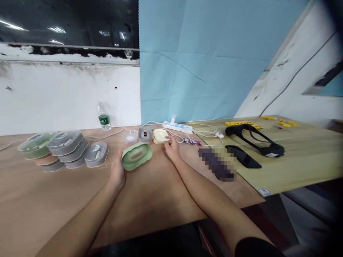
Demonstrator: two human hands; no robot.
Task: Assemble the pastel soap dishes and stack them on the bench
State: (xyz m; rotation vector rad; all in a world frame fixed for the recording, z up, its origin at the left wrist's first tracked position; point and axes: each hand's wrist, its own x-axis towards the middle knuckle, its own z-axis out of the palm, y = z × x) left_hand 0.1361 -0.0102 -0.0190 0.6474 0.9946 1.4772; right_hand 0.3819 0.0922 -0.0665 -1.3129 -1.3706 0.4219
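Observation:
My left hand (118, 169) grips the left end of a pale green oval plastic tray (143, 157) with a wavy rim and a long slot in its floor. The tray is tilted toward me above the brown table. My right hand (173, 148) is at the right edge of some cream, rounded-square plastic pieces (160, 136), its fingers curled and pinched at that edge. Left of these pieces stand a grey container (145, 139) with a small dark reddish item inside, and a clear round container (130, 140) with something white in it.
Stacked lidded boxes, grey (74, 157) and green (33, 150), stand at the left. A water bottle (104, 117) is by the wall. Behind my right hand lie a power strip (177, 126) and cables. A phone (245, 157) and black headgear (270, 150) lie at the right.

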